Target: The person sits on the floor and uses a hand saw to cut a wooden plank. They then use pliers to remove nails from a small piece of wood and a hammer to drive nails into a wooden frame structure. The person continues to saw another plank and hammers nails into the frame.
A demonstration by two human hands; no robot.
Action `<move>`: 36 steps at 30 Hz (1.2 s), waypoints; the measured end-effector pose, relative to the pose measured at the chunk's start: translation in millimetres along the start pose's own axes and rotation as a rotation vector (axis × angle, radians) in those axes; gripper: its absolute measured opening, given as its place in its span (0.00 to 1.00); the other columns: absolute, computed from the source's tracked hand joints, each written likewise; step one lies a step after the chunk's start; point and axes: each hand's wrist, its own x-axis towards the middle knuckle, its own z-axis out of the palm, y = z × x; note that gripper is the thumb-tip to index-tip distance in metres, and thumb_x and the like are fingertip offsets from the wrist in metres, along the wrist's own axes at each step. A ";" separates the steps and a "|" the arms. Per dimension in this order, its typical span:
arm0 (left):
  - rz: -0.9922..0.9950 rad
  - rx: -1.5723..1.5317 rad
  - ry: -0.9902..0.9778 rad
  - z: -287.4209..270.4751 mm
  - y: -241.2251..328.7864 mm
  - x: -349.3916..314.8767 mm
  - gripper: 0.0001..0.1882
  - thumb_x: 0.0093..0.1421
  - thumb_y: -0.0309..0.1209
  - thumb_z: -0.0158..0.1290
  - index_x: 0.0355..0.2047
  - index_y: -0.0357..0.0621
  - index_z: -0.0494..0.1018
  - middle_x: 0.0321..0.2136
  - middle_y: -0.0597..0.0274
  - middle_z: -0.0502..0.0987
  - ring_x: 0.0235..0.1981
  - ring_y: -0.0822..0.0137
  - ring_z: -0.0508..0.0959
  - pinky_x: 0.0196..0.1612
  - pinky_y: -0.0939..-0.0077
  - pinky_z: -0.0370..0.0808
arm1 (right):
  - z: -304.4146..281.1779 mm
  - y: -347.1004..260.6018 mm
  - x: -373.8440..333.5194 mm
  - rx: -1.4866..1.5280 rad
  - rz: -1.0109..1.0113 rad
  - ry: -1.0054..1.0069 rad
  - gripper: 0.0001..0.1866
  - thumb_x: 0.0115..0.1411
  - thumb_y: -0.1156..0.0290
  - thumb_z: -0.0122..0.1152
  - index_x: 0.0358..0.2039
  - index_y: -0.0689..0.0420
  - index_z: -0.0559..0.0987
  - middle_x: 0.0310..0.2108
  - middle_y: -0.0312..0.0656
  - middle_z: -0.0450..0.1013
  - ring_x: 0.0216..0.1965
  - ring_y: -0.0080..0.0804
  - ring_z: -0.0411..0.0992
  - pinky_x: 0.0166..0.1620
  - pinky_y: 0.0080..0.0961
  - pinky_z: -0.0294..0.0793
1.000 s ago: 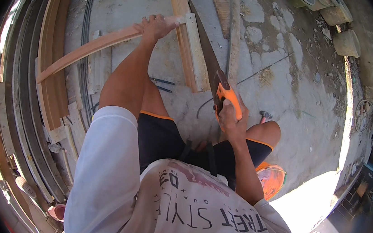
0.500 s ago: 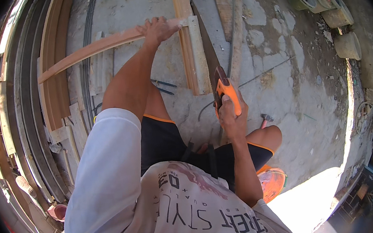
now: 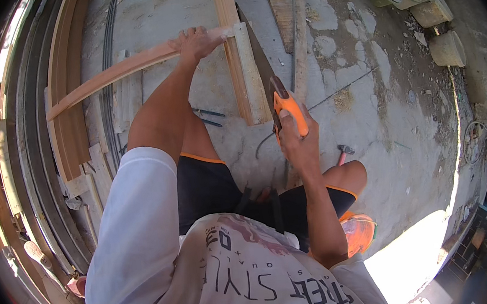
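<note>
At the left begins the long reddish-brown wooden plank [image 3: 122, 71], its long axis running crosswise to my right. Near its right end lies my left hand [image 3: 193, 43], fingers slightly apart over the far edge; whether they close underneath, I cannot tell. Just beyond this end, the grey-bladed, orange-handled handsaw [image 3: 264, 66] points away from me, nearly crosswise to the plank. My right hand [image 3: 299, 138], farther from the plank, is wrapped around its handle.

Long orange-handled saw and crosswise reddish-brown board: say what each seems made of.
Long orange-handled saw: blade likely steel, thin, flat, dull brownish; handle probably plastic, smooth, moulded-looking. Crosswise reddish-brown board: apparently bare wood, by its warm colour and matte face.
</note>
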 end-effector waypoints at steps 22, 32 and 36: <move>0.005 0.012 0.022 2.4 -0.6 5.2 0.51 0.59 0.75 0.52 0.70 0.50 0.70 0.73 0.45 0.63 0.77 0.33 0.51 0.68 0.10 0.32 | -50.0 21.3 -173.1 -0.128 -0.144 0.066 0.32 0.76 0.57 0.52 0.68 0.72 0.69 0.51 0.50 0.79 0.49 0.32 0.77 0.53 0.28 0.75; 0.003 -0.001 -0.027 -3.4 -2.9 2.7 0.52 0.59 0.76 0.52 0.68 0.47 0.72 0.73 0.46 0.64 0.76 0.31 0.52 0.68 0.10 0.33 | -11.1 20.8 -32.2 0.129 0.030 0.008 0.23 0.76 0.63 0.55 0.63 0.65 0.74 0.39 0.39 0.74 0.37 0.21 0.70 0.39 0.21 0.71; 0.024 0.023 -0.001 4.2 -7.4 5.4 0.52 0.59 0.76 0.52 0.68 0.47 0.71 0.72 0.44 0.65 0.76 0.29 0.52 0.66 0.07 0.35 | -49.6 45.3 -174.2 -0.099 -0.162 0.076 0.35 0.76 0.52 0.51 0.68 0.73 0.69 0.55 0.51 0.78 0.53 0.35 0.77 0.55 0.28 0.76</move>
